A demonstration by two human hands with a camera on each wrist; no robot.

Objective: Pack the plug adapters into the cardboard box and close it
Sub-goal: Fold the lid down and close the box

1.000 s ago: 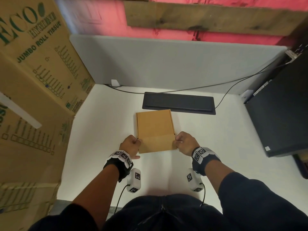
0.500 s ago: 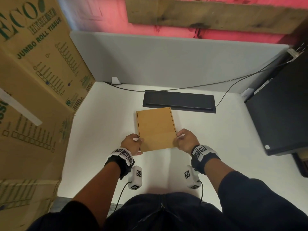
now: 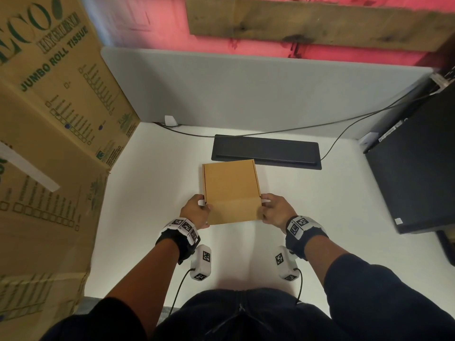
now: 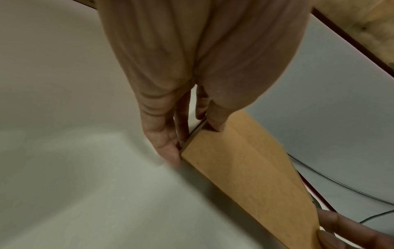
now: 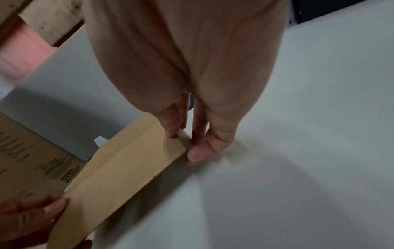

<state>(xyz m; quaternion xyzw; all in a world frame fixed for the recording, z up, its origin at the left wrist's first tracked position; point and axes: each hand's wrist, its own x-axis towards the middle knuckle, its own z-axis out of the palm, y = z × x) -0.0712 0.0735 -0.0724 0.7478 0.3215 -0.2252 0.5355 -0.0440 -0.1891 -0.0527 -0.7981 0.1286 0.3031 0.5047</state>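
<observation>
A small brown cardboard box (image 3: pixel 231 190) lies on the white table with its lid down over it. My left hand (image 3: pixel 197 210) holds its near left corner (image 4: pixel 187 143), thumb on the lid and fingers down the side. My right hand (image 3: pixel 272 209) grips the near right corner (image 5: pixel 181 139) the same way, pinching a side tab of the lid. The lid's front flap (image 3: pixel 234 210) hangs down over the near face. No plug adapters are in view; the inside of the box is hidden.
A black tray (image 3: pixel 266 151) lies just behind the box, with a cable (image 3: pixel 344 121) running to the back right. A large printed carton (image 3: pixel 49 134) stands at the left. A black computer case (image 3: pixel 418 168) stands at the right. A grey divider (image 3: pixel 246 94) closes the back.
The box and both hands have shifted slightly toward me. Both hands have stayed at the near corners, and the fingers have moved a little along the lid's side edges.
</observation>
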